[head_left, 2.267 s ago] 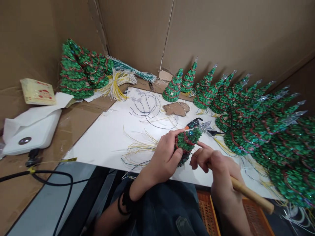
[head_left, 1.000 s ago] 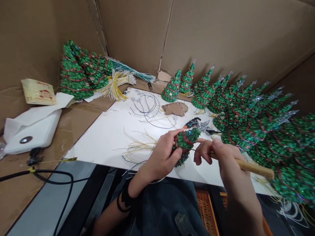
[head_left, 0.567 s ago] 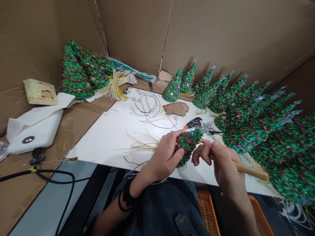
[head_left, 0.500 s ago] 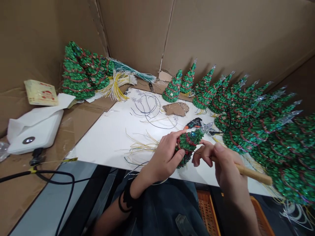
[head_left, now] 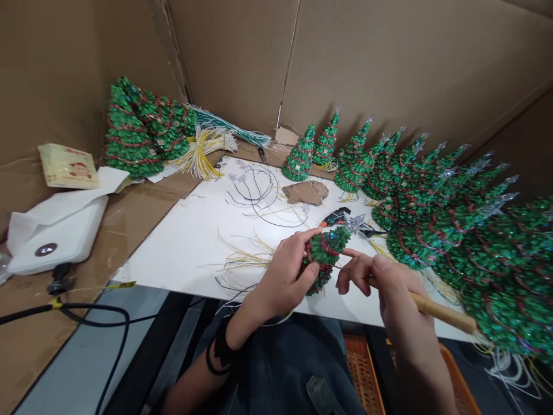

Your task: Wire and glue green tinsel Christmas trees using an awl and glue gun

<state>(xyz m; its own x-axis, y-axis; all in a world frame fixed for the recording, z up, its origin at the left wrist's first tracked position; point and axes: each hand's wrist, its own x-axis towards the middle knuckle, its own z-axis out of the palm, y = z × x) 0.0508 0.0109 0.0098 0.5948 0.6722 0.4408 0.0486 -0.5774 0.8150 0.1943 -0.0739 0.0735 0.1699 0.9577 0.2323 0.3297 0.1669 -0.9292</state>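
Note:
A small green Christmas tree (head_left: 325, 246) with red garland lies tilted over the white tabletop, its tip toward the right. My left hand (head_left: 290, 268) is wrapped round its lower part, thumb on the near side. In my right hand (head_left: 384, 282) is a wooden-handled awl (head_left: 447, 313), its thin metal shaft pointing left at the tree's side. Whether the tip is inside the tree I cannot tell. Yellow and white wires (head_left: 242, 259) spread out left of the tree, beside my left wrist. Just beyond its tip lies a clear star (head_left: 356, 222).
Finished-looking trees with clear stars (head_left: 410, 167) crowd the right side and back. More trees (head_left: 132, 135) and tied wire bundles (head_left: 201, 153) stand back left. Orange-and-black cutters (head_left: 337, 217), a cardboard scrap (head_left: 306, 192) and loose black wire (head_left: 259, 196) lie on the table. A white device (head_left: 56, 236) sits left.
The view has shifted slightly, so most things sit a little further left. My left hand keeps its hold on the tree, and the right keeps the awl at its side.

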